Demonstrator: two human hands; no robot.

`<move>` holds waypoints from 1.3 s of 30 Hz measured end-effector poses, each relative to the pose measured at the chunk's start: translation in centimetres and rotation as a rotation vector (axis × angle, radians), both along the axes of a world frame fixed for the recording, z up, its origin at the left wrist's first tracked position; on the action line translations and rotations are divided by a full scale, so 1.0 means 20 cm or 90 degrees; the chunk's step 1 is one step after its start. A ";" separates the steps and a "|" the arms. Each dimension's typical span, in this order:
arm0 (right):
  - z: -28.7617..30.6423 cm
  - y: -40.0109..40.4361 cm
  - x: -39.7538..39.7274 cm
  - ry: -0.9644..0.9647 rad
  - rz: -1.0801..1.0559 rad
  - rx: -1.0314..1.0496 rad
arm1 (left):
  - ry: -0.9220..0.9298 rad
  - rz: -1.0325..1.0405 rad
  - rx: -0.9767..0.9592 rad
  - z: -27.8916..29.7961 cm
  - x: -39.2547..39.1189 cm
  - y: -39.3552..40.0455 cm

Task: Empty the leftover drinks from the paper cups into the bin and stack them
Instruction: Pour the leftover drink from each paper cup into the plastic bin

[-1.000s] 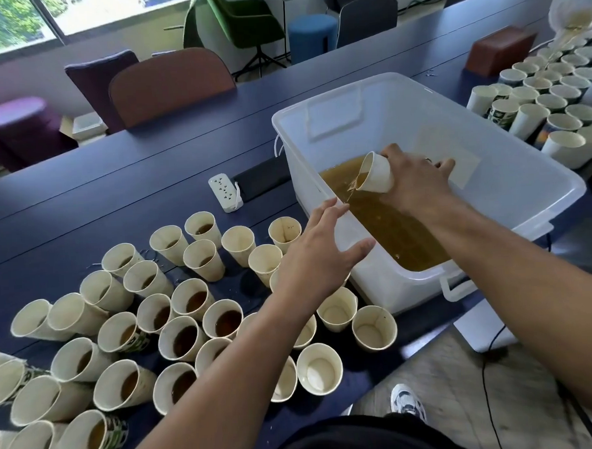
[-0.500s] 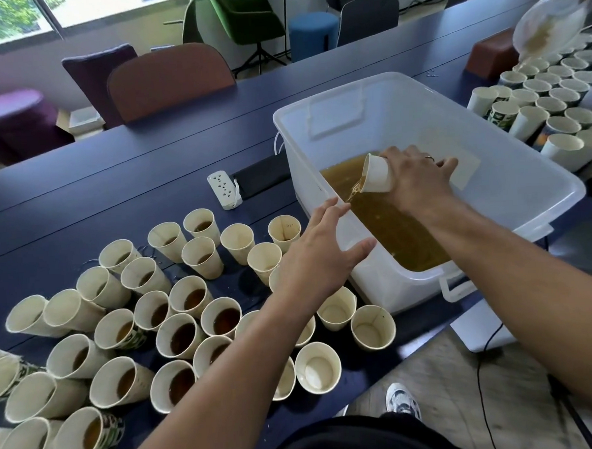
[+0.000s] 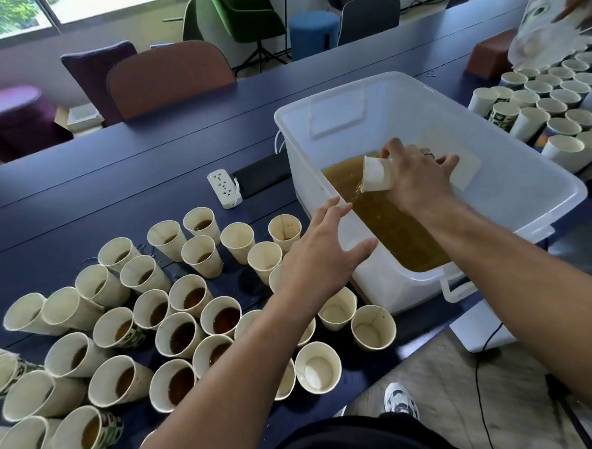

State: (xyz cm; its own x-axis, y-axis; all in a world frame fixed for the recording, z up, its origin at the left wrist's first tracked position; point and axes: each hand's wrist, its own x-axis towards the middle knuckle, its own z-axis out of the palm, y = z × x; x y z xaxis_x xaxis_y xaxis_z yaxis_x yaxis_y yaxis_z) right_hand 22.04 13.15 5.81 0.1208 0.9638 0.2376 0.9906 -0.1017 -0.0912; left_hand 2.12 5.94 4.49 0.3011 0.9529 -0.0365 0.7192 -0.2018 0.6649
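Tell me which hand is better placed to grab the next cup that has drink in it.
Left. The left hand hovers open right over the cups, near the full cups. The right hand is busy tipping a paper cup into the bin.

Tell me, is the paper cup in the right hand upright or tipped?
Tipped. The right hand holds the paper cup mouth-down over the bin, with brown drink trickling out.

Left hand (image 3: 318,257) open, right hand (image 3: 419,180) gripping
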 end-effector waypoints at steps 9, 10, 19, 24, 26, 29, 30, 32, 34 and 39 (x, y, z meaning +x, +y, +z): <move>0.00 0.00 -0.01 -0.054 0.013 0.047 | -0.002 0.000 -0.006 0.00 0.00 0.00; 0.01 0.00 -0.01 -0.056 0.013 0.058 | -0.001 0.000 -0.006 0.01 0.00 0.00; 0.01 -0.01 -0.02 -0.055 0.031 0.077 | -0.005 0.002 -0.009 0.01 0.00 -0.01; 0.02 -0.01 -0.02 -0.045 0.031 0.080 | -0.013 0.003 -0.011 0.00 0.00 0.00; 0.02 -0.01 -0.02 -0.044 0.033 0.074 | -0.010 0.002 -0.011 0.01 0.00 -0.01; 0.01 -0.02 -0.02 -0.038 0.033 0.056 | -0.008 0.002 -0.008 0.01 0.00 -0.01; 0.01 -0.02 -0.02 -0.032 0.030 0.048 | -0.006 0.003 -0.007 0.00 0.00 -0.01; 0.00 -0.02 -0.02 -0.020 0.027 0.017 | -0.005 0.002 -0.002 0.01 0.00 -0.01; 0.01 -0.02 -0.02 0.004 0.021 -0.003 | -0.007 0.001 0.000 0.01 0.00 -0.01; 0.11 -0.04 -0.06 0.165 0.009 0.061 | -0.158 0.017 -0.048 0.07 -0.05 0.04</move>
State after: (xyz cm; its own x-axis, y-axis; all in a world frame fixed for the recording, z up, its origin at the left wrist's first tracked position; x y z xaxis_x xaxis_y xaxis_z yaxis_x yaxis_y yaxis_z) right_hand 20.76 12.31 8.10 0.1765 0.9405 0.2904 0.9341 -0.0670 -0.3508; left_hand 1.12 6.82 5.87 0.2838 0.9582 -0.0353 0.5362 -0.1280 0.8343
